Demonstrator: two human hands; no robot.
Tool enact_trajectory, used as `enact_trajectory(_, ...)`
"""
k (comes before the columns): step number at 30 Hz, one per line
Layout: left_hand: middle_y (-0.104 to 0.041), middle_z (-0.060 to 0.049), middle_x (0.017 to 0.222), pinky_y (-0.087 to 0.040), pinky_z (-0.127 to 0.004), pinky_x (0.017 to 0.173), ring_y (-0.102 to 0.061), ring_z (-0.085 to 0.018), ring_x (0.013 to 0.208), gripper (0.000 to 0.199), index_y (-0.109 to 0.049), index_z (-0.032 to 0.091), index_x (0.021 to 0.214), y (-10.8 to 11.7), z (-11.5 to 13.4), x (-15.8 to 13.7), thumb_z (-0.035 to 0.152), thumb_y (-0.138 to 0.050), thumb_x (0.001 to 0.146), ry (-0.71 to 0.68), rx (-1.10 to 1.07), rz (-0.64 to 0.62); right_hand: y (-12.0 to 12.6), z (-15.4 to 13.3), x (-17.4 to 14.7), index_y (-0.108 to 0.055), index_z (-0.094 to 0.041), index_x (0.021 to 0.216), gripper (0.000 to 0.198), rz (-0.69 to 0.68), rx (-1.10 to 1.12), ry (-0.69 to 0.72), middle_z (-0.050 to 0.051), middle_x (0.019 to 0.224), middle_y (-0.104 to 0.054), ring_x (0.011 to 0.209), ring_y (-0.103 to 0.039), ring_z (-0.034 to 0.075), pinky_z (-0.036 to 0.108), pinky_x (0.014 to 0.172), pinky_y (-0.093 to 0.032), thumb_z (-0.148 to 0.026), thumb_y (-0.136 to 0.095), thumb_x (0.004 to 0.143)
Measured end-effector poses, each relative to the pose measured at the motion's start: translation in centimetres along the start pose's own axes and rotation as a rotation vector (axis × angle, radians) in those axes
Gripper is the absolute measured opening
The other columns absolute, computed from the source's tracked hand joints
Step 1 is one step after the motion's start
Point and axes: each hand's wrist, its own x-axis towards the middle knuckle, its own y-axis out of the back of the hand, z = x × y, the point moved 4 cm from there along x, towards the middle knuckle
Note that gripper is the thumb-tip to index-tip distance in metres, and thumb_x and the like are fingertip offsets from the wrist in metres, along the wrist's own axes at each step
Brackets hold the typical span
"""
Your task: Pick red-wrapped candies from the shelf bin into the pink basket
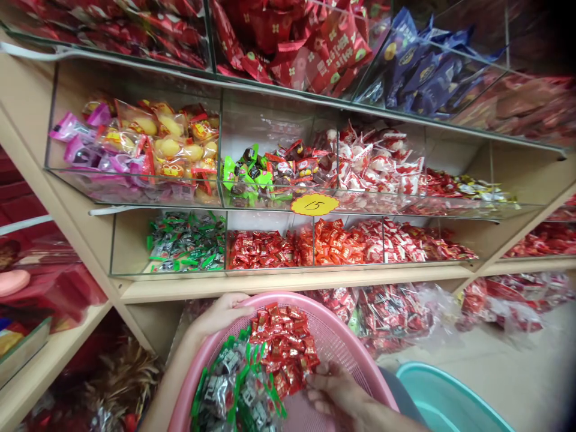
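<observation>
A pink mesh basket (357, 339) is tilted toward me below the shelves. My left hand (229, 311) is closed on its far-left rim. Inside lie red-wrapped candies (288, 345) in a heap and, nearer to me, candies in clear wrappers with green ends (238, 387). My right hand (333, 387) reaches into the basket from the right, its fingertips beside the red candies. Those fingers look loosely extended and apart, with nothing visible in them. Part of the basket's pink floor shows between the two heaps and my right hand.
Wooden shelves (288, 288) with glass-fronted bins of wrapped sweets fill the view ahead. A yellow price tag (315, 204) reading 15 hangs on the middle row. Bagged candies (396, 309) lie under the lowest shelf. A turquoise tub (445, 390) stands on the floor at right.
</observation>
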Motion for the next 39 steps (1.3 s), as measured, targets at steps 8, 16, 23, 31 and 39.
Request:
enact_trajectory(8, -0.061, -0.003, 0.074, -0.037, -0.021, 0.057, -0.051, -0.013, 0.065, 0.036, -0.063, 0.009, 0.089, 0.1, 0.2, -0.2, 0.039, -0.059, 0.071, 0.051, 0.003, 0.011, -0.2, -1.1, -1.2, -0.035, -0.020, 0.065, 0.029, -0.025, -0.056, 0.032, -0.002, 0.051, -0.057, 0.040, -0.053, 0.007, 0.014, 0.037, -0.038, -0.020, -0.064, 0.067)
enact_trajectory(16, -0.064, -0.004, 0.083, -0.041, -0.023, 0.065, -0.054, -0.015, 0.073, 0.032, -0.064, 0.010, 0.087, 0.0, 0.4, -0.2, 0.036, -0.062, 0.069, 0.056, -0.017, 0.003, 0.0, -2.0, -1.6, -0.036, -0.020, 0.067, 0.026, 0.005, -0.092, 0.044, -0.004, 0.046, -0.055, 0.040, -0.052, 0.007, 0.014, 0.038, -0.039, -0.011, -0.060, 0.069)
enact_trajectory(23, -0.063, -0.004, 0.078, -0.040, -0.022, 0.061, -0.053, -0.015, 0.070, 0.033, -0.063, 0.009, 0.086, 0.0, 0.5, -0.3, 0.038, -0.061, 0.069, 0.066, -0.024, 0.002, 0.2, -1.3, -1.1, -0.035, -0.020, 0.067, 0.028, -0.002, -0.138, 0.033, -0.003, 0.050, -0.057, 0.042, -0.055, 0.008, 0.015, 0.038, -0.041, -0.018, -0.062, 0.068)
enact_trajectory(31, -0.062, -0.003, 0.073, -0.038, -0.022, 0.057, -0.052, -0.015, 0.066, 0.037, -0.064, 0.010, 0.086, 0.2, 0.3, -0.4, 0.042, -0.061, 0.068, 0.064, -0.018, 0.027, 0.6, -0.2, 0.2, -0.034, -0.021, 0.069, 0.027, -0.021, -0.270, 0.010, -0.001, 0.051, -0.058, 0.037, -0.051, 0.008, 0.013, 0.030, -0.032, -0.024, -0.061, 0.068)
enact_trajectory(39, -0.062, -0.004, 0.075, -0.038, -0.022, 0.059, -0.052, -0.014, 0.067, 0.035, -0.064, 0.009, 0.086, 0.3, 0.3, -0.4, 0.039, -0.061, 0.069, 0.047, -0.019, 0.026, 0.9, -1.1, -0.7, -0.037, -0.021, 0.069, 0.037, -0.061, -0.254, 0.015, -0.001, 0.054, -0.059, 0.039, -0.051, 0.007, 0.012, 0.031, -0.033, -0.032, -0.070, 0.058)
